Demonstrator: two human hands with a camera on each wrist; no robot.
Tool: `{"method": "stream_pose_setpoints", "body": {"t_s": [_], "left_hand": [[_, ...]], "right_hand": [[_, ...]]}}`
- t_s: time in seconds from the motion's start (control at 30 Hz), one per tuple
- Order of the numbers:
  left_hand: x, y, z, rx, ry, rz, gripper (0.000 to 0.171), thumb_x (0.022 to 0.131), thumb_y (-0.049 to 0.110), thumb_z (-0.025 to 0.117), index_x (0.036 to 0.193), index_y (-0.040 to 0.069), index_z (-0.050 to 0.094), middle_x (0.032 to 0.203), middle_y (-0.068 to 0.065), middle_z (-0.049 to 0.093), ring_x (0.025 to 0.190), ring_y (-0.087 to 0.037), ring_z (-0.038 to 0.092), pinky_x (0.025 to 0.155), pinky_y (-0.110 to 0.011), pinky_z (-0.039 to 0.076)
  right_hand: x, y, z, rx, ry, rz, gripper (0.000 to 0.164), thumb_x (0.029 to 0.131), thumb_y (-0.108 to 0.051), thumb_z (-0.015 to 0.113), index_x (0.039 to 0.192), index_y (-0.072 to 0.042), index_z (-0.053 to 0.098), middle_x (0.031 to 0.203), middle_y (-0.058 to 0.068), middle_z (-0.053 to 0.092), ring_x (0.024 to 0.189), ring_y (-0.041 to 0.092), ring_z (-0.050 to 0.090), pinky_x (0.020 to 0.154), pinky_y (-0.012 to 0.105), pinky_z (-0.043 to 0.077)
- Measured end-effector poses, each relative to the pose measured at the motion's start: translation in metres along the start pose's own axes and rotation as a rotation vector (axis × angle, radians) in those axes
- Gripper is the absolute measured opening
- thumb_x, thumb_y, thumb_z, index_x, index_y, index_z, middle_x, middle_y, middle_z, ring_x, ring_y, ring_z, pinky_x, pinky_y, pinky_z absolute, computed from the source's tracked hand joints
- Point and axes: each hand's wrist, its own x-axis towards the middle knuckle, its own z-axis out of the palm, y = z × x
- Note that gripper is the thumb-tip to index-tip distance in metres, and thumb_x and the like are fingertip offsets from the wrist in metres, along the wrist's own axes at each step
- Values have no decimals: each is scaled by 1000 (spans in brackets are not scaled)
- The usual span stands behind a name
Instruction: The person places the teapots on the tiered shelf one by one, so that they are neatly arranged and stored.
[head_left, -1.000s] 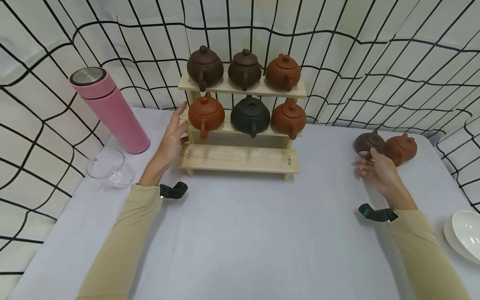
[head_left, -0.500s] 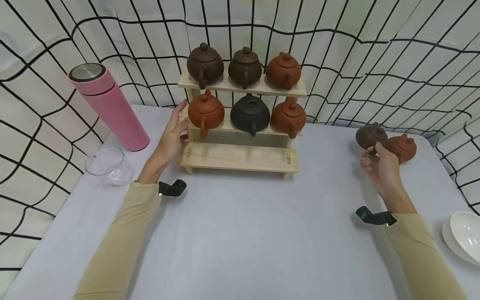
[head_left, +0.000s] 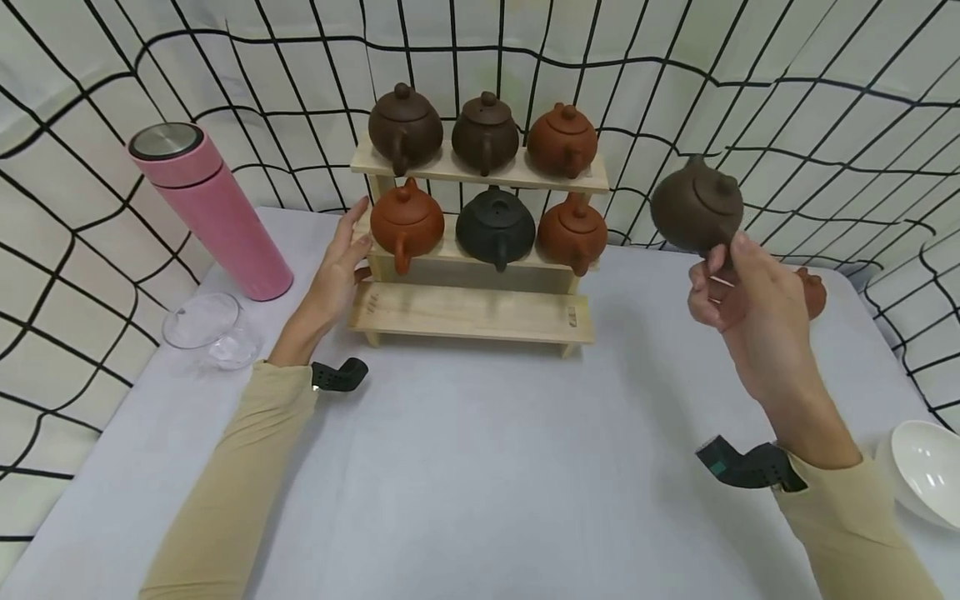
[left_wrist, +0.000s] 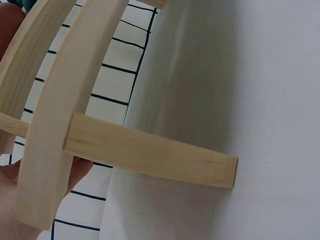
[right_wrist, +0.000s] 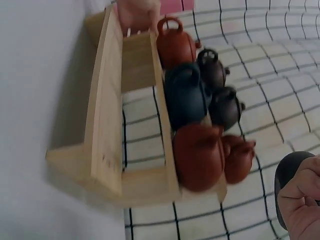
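My right hand (head_left: 765,317) pinches a dark brown teapot (head_left: 693,204) by its handle, off the table and right of the stand; the right wrist view catches only an edge of this dark pot (right_wrist: 290,172). At the left end of a three-tier wooden stand (head_left: 472,312), my left hand (head_left: 330,275) grips the side, its thumb near the middle tier. The left wrist view has the stand's end (left_wrist: 150,152) close up, with fingers behind it. Two brown teapots (head_left: 405,129) and a reddish one (head_left: 562,140) top the stand. Below them sit two reddish teapots (head_left: 407,217) flanking a black one (head_left: 495,221).
Another reddish teapot (head_left: 813,292) stands at the back right, partly hidden by my right hand. A white bowl (head_left: 926,471) is at the right edge. On the left are a pink thermos (head_left: 217,217) and a clear glass cup (head_left: 202,321). Black-lined grid (head_left: 795,125) surrounds the table.
My right hand has taken the brown teapot by the handle and raised it from beside the reddish one, bringing it up and leftward. My left hand has stayed at the stand.
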Motion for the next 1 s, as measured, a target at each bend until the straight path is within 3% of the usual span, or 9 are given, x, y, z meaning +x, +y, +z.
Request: {"method": "stream_pose_setpoints", "body": {"t_s": [0.2,0.43,0.63,0.83,1.0], "left_hand": [[0,-1,1,-4,-5,-3,60,113,25,25,170,19,5,175,-1,0,156,-31,16,118,-65,26],[1,-1,3,-16,-8,8,60,113,24,25,170,19,6,175,-2,1,154,-32,20,118,-65,27],[2,0,4,-24,-5,8,60,113,24,25,170,18,6,175,-4,4,151,-31,24,118,-65,27],[1,0,4,-30,0,-11,60,113,25,25,170,19,7,174,-6,8,146,-29,29,115,-59,31],[0,0,2,-21,4,-9,60,113,24,25,170,19,7,174,-5,8,147,-28,28,115,-59,31]], "right_hand": [[-16,-5,54,-13,-196,58,33,115,-24,42,94,-3,57,84,6,58,64,16,46,54,26,39],[-28,28,101,-6,-402,266,36,116,-26,36,93,-2,49,84,8,51,62,14,39,56,27,31],[-25,62,128,-74,-415,417,32,115,-26,40,94,-3,51,84,9,53,62,13,42,58,24,32],[-11,95,144,-182,-391,443,32,114,-26,43,94,-3,53,83,7,56,61,14,45,58,24,34],[-2,113,154,-181,-378,444,32,114,-24,42,97,-1,56,88,12,59,62,13,46,58,23,34]]}}
